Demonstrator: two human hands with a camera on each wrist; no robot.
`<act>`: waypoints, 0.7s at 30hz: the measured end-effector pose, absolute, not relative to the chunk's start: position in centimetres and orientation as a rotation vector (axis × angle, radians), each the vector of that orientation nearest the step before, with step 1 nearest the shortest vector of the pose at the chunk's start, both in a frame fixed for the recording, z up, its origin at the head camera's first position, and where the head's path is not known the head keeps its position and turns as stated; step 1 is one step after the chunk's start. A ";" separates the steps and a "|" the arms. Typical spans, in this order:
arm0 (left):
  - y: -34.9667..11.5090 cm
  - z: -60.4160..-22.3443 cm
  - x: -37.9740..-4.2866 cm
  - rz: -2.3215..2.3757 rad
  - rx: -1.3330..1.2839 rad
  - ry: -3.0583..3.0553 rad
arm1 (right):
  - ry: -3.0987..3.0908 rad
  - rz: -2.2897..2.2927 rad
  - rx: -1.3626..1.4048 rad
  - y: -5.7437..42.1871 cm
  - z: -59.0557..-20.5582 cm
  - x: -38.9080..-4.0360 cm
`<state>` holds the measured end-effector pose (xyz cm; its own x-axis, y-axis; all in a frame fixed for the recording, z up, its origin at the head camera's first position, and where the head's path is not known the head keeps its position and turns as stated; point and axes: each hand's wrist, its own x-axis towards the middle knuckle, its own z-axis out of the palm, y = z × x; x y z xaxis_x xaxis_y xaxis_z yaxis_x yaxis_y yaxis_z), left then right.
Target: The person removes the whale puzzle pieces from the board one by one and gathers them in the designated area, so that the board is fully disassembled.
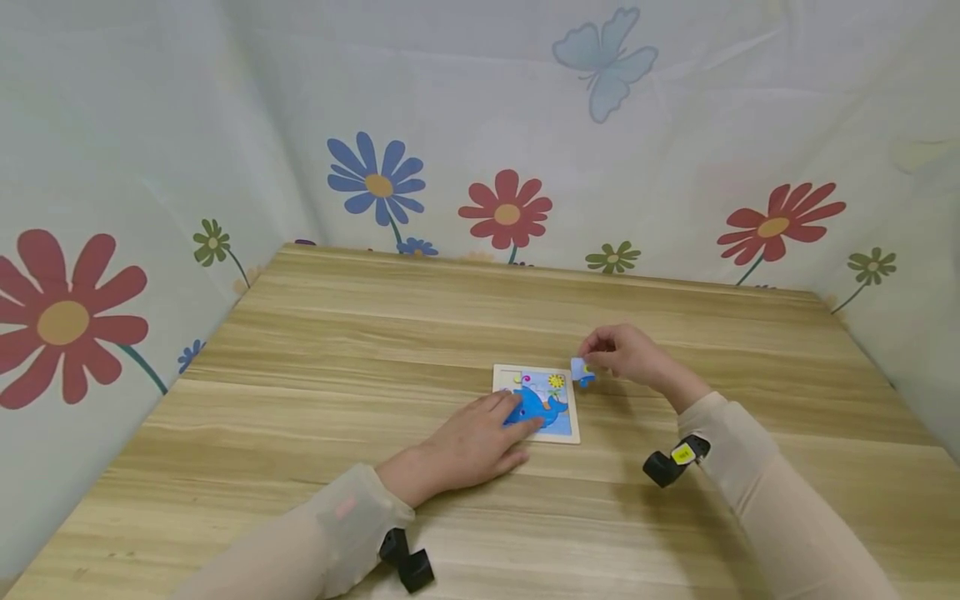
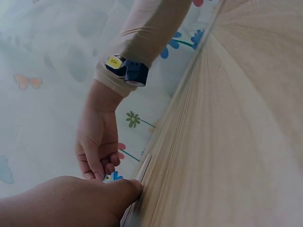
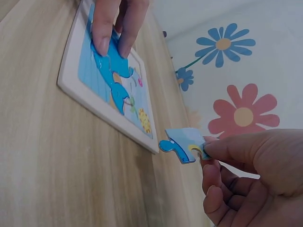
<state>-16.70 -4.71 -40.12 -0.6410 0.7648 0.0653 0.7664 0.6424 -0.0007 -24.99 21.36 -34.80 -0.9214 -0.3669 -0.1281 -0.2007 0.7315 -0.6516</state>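
A jigsaw puzzle (image 1: 557, 423) with a blue whale and a yellow sun lies in a pale wooden frame on the table. Its upper left corner, in the head view, shows a bare patch of backing. My left hand (image 1: 471, 437) rests on the puzzle's left part, fingertips (image 3: 101, 45) touching the whale. Between thumb and fingers, my right hand (image 1: 630, 357) pinches a puzzle piece (image 3: 182, 144), light blue with a darker blue edge and a bit of yellow. That piece is held above the table, just off the frame's upper right corner and apart from it.
The wood-grain table (image 1: 360, 333) spreads out around the puzzle. White cloth printed with flowers and a butterfly (image 1: 607, 62) hangs behind the table and at its sides. Black wrist cameras (image 1: 405, 560) are strapped to both sleeved forearms.
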 end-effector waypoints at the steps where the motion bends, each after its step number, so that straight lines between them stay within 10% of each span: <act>1: -4.7 -40.1 -16.7 -0.041 -1.305 -2.790 | 2.683 -0.967 -0.448 21.4 -34.9 -25.0; 21: -4.9 -40.0 -16.6 -0.025 -1.312 -2.775 | 2.693 -0.996 -0.411 21.9 -37.8 -25.8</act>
<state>-16.60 -4.93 -40.01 -0.6327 0.7711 0.0717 0.7722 0.6351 -0.0161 -25.79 21.94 -37.79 -0.9315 -0.3415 -0.1254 -0.1776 0.7277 -0.6625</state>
